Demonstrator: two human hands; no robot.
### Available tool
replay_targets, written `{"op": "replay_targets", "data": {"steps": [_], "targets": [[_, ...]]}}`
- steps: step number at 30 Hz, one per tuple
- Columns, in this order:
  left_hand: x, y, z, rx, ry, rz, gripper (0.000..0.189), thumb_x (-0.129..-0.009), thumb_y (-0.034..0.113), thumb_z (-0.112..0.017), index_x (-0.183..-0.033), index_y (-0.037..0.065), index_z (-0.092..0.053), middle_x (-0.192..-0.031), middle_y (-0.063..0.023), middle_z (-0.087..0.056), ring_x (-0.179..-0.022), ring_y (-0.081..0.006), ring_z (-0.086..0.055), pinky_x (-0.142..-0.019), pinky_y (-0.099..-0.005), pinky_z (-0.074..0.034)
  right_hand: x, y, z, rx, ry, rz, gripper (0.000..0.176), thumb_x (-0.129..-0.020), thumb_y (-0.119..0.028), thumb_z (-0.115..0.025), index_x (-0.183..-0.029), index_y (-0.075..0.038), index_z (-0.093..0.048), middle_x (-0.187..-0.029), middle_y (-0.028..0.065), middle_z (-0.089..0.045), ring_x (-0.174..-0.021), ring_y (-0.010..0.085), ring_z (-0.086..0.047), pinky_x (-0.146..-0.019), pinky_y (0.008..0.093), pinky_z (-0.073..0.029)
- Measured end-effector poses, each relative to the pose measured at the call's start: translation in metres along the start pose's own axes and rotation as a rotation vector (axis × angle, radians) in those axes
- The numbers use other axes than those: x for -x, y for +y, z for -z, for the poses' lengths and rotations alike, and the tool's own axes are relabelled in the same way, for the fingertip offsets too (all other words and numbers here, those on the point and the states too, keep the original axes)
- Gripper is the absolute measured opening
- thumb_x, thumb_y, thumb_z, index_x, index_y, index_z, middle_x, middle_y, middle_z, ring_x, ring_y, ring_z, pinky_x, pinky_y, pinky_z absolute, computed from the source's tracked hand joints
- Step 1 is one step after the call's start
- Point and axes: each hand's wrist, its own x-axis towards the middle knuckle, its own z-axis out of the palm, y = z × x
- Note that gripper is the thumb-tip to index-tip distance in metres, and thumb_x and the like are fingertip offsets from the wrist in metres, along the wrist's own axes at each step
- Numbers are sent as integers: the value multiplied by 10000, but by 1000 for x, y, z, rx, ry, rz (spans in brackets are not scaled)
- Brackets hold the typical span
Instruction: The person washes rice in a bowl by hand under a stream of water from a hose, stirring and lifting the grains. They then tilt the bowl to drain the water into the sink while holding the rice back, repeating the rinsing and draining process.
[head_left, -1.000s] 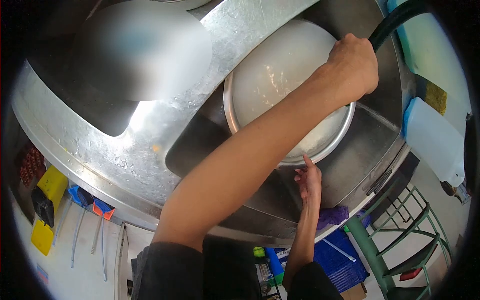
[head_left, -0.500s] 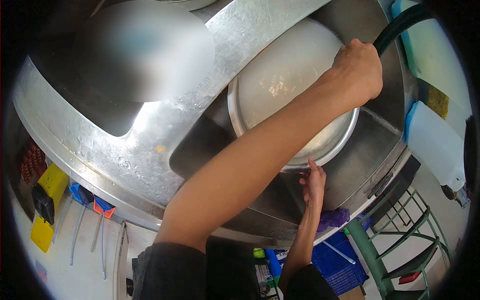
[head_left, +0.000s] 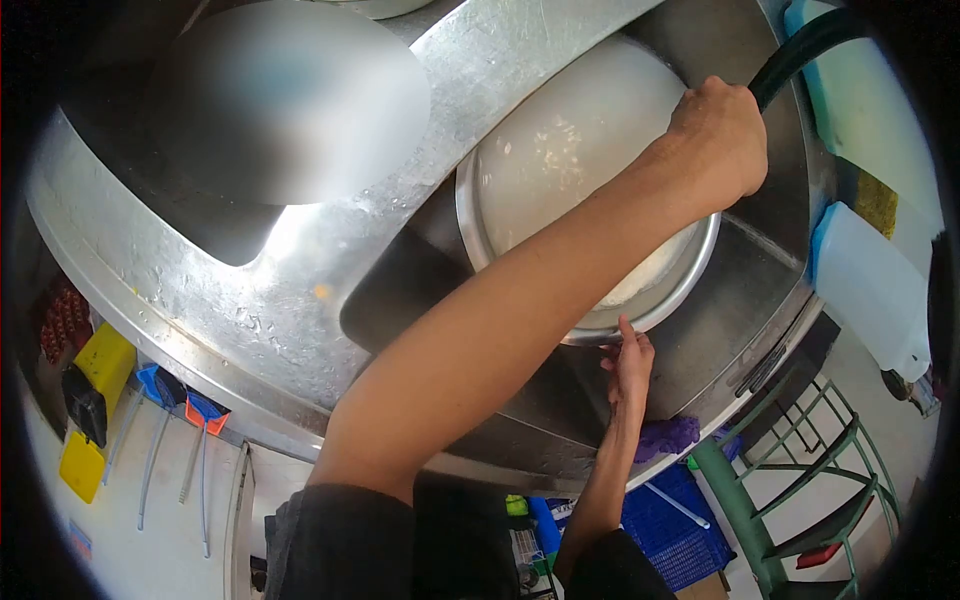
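Observation:
A large metal bowl (head_left: 468,215) sits in the sink (head_left: 735,290), filled with cloudy whitish liquid (head_left: 530,190). Pale flecks float on it, and a pale mass shows under the surface near the lower right rim. My left arm crosses over the bowl, and my left hand (head_left: 718,140) is closed around a thick black hose (head_left: 805,52). The hose's end is hidden behind that hand. At the near rim, my right hand (head_left: 628,365) grips the bowl, thumb on the edge and fingers curled underneath.
A metal divider (head_left: 400,160) separates this basin from another at the left, where a blurred patch covers the view. A purple cloth (head_left: 668,438) lies on the front edge. White containers (head_left: 870,290) and a yellowish sponge (head_left: 876,205) stand right. A green rack (head_left: 740,510) is below.
The pale flecks on the liquid have spread and shifted slightly up and left. Both hands stay nearly in place.

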Motion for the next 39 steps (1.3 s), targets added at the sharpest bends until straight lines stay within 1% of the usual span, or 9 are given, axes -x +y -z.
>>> {"op": "replay_targets", "data": {"steps": [3, 5, 11, 14, 24, 26, 29, 32, 39], "targets": [[-1, -1, 1, 17, -11, 20, 281, -684, 73, -670, -905, -101, -671, -873, -289, -662, -852, -376, -689, -753, -403, -571, -2, 2, 0, 17, -2, 15, 436, -886, -396, -646, -975, 19, -548, -820, 64, -558, -676, 131, -554, -493, 242, -443], [0, -1, 1, 32, 0, 28, 278, -686, 67, -664, -907, -101, -673, -873, -293, -660, -859, -382, -686, -760, -407, -569, -6, 7, 0, -15, 25, 22, 389, -891, -402, -634, -901, -27, -530, -725, 27, -535, -577, 107, -555, -390, 210, -397], [1, 0, 3, 108, -21, 51, 268, -685, 55, -667, -901, -104, -674, -867, -294, -658, -876, -396, -677, -782, -415, -561, -4, 5, 0, 51, 91, 26, 399, -886, -431, -635, -878, -49, -520, -615, 9, -531, -389, 89, -443, -307, 201, -310], [3, 0, -2, 137, 3, 40, 250, -691, 47, -664, -887, -108, -672, -867, -294, -658, -865, -397, -677, -777, -414, -560, -1, 2, -1, -11, 93, 12, 379, -896, -390, -639, -880, -28, -527, -668, 22, -532, -503, 93, -502, -387, 208, -376], [1, 0, -11, 169, 45, -14, 260, -695, 49, -691, -891, -119, -662, -863, -307, -653, -850, -392, -680, -768, -392, -566, 4, -2, -5, -131, 163, 68, 338, -925, -379, -612, -824, -77, -497, -643, -2, -524, -446, 69, -458, -351, 204, -325], [2, 0, -11, 185, 36, -12, 276, -701, 43, -687, -908, -134, -649, -858, -309, -651, -853, -396, -679, -764, -394, -566, 2, 1, -4, -148, 155, 112, 379, -895, -438, -636, -788, -110, -478, -569, -51, -427, -418, 70, -411, -359, 217, -317], [6, 0, -11, 246, 57, -26, 269, -703, 32, -681, -910, -135, -646, -858, -312, -650, -856, -404, -677, -765, -397, -565, 5, -3, -8, -210, 235, 122, 377, -895, -456, -632, -769, -132, -484, -540, -56, -415, -395, 67, -386, -355, 217, -299], [3, 1, -14, 256, 57, -12, 254, -700, 16, -672, -896, -142, -638, -853, -312, -649, -849, -407, -677, -762, -399, -565, 2, 1, -2, -190, 264, 138, 360, -940, -418, -580, -797, -94, -514, -597, -11, -511, -410, 61, -429, -337, 206, -306], [3, 2, -16, 264, 58, -40, 212, -686, 3, -668, -841, -139, -639, -809, -304, -648, -828, -407, -679, -746, -401, -566, 3, -1, -4, -259, 255, 134, 371, -947, -424, -570, -783, -95, -522, -607, -13, -525, -420, 56, -429, -344, 204, -303]]}}
